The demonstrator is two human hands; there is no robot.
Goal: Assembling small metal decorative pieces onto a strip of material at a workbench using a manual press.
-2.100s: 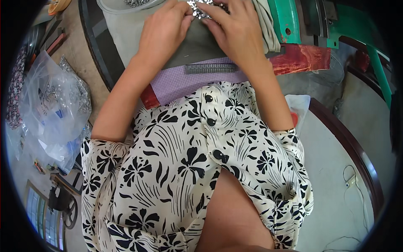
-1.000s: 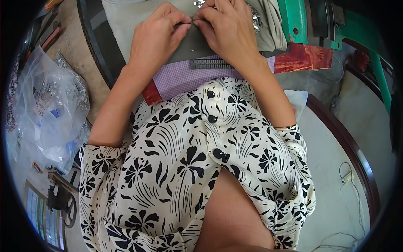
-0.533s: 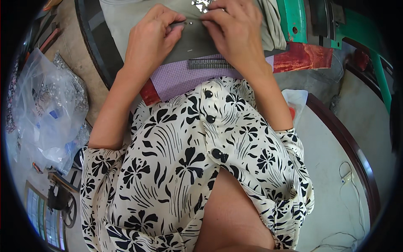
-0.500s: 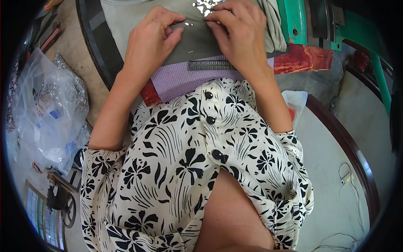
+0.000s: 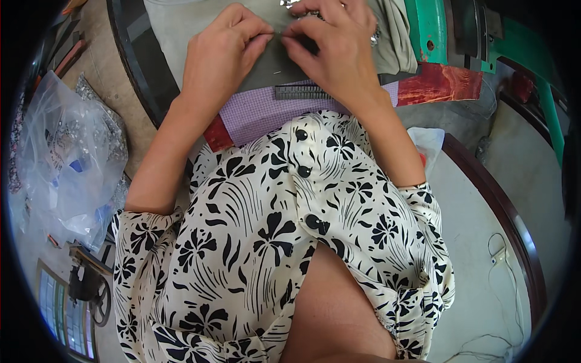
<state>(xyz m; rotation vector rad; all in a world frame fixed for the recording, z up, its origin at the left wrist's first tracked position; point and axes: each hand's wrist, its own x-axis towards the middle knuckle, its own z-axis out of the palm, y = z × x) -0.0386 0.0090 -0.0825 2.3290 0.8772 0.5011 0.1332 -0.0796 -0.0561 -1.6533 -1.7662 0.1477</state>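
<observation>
My left hand [image 5: 221, 57] is at the top of the view, over grey-green cloth [image 5: 175, 42]. Its thumb and forefinger are pinched together, with a tiny pale speck at their tips too small to name. Close beside it, my right hand [image 5: 339, 51] has its thumb and forefinger tips drawn together; what they hold, if anything, cannot be made out. Shiny silver bits [image 5: 292, 3] show past the right hand, which hides most of them. A thin pale sliver [image 5: 277, 73] lies on the dark grey surface below the hands.
A dark ridged strip [image 5: 302, 92] rests on purple checked cloth [image 5: 260, 118] at the near edge. Red patterned material [image 5: 442, 83] and a green metal frame [image 5: 428, 30] are to the right. A clear plastic bag [image 5: 66, 163] of shiny things stands at left.
My right hand has moved left and closed its fingertips near the left hand's. It now covers most of the silver bits. Small loose bits between the hands are no longer visible.
</observation>
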